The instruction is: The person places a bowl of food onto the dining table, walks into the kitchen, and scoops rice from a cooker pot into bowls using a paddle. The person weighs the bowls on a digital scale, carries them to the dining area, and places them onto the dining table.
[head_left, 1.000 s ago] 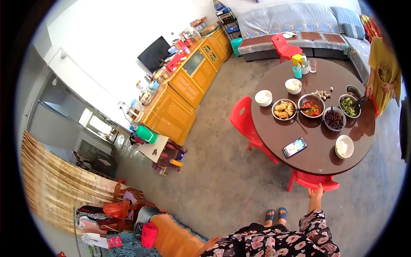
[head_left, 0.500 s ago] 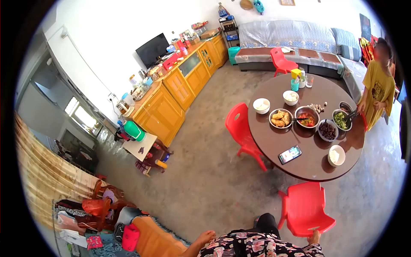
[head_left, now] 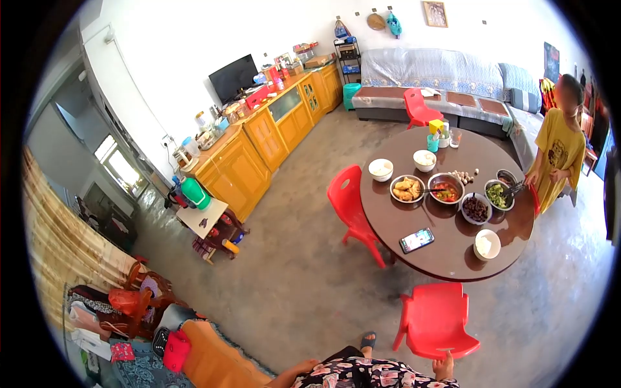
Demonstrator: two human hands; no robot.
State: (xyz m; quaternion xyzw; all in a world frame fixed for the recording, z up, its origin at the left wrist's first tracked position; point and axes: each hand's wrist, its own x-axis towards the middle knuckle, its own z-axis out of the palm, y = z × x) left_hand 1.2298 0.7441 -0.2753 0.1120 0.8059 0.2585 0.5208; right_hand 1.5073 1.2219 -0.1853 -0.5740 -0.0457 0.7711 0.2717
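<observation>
My right hand [head_left: 444, 367] is at the near edge of a red plastic chair [head_left: 438, 313], its fingers hooked over the top of the backrest by the slot. Low at the left, my left hand [head_left: 306, 366] rests against my floral shirt [head_left: 362, 374]; its fingers are too small and partly hidden to judge. One sandalled foot [head_left: 368, 343] shows on the floor left of the chair. Beyond the chair stands a round brown table [head_left: 414, 262] with a phone [head_left: 417, 240], a bowl of rice [head_left: 487, 245] and several dishes of food.
A person in a yellow shirt [head_left: 560, 145] stands at the table's right side. Another red chair [head_left: 352, 210] is left of the table. An orange-covered seat [head_left: 217, 359] lies at lower left, with a small side table [head_left: 204, 218] farther off. Wooden cabinets [head_left: 236, 171] line the wall.
The view has shifted, so the table and chairs sit farther left and lower. My right hand stays at the chair's backrest. My left hand has drawn closer to my shirt, and my foot now shows.
</observation>
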